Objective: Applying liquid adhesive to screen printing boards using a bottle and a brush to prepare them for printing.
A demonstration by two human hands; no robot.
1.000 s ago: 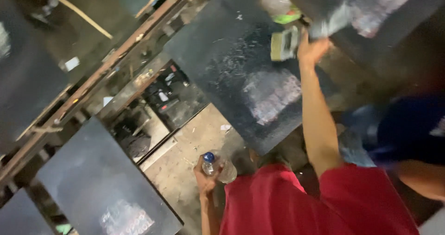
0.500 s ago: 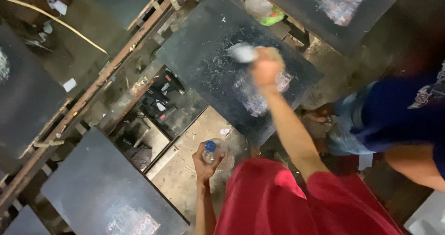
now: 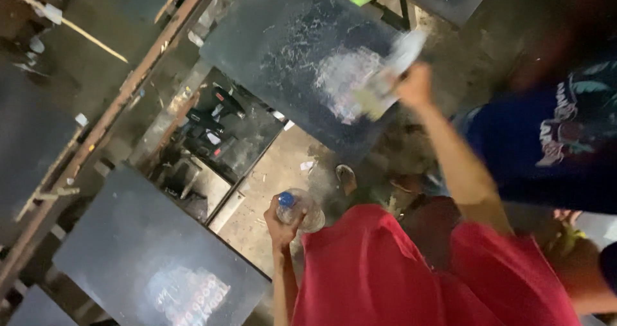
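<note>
Bottle (image 3: 301, 209), clear with a blue cap, sits low at centre in your left hand (image 3: 281, 222), fingers wrapped around it. Your right hand (image 3: 414, 85) grips a blurred pale pad (image 3: 385, 75) at the dark panel's (image 3: 283, 49) right edge.

Left hand (image 3: 280, 226) around a clear blue-capped bottle (image 3: 299, 209), right hand (image 3: 414, 85) with a pale pad (image 3: 385, 75) on a dark slab (image 3: 302, 56).

At our twelve o'clock lies a matt dark slate board (image 3: 289, 56) with chalky scuffs, our clear glossy plastic bottle (image 3: 301, 209) at six, rough wooden rails (image 3: 109, 117) at nine.
</note>
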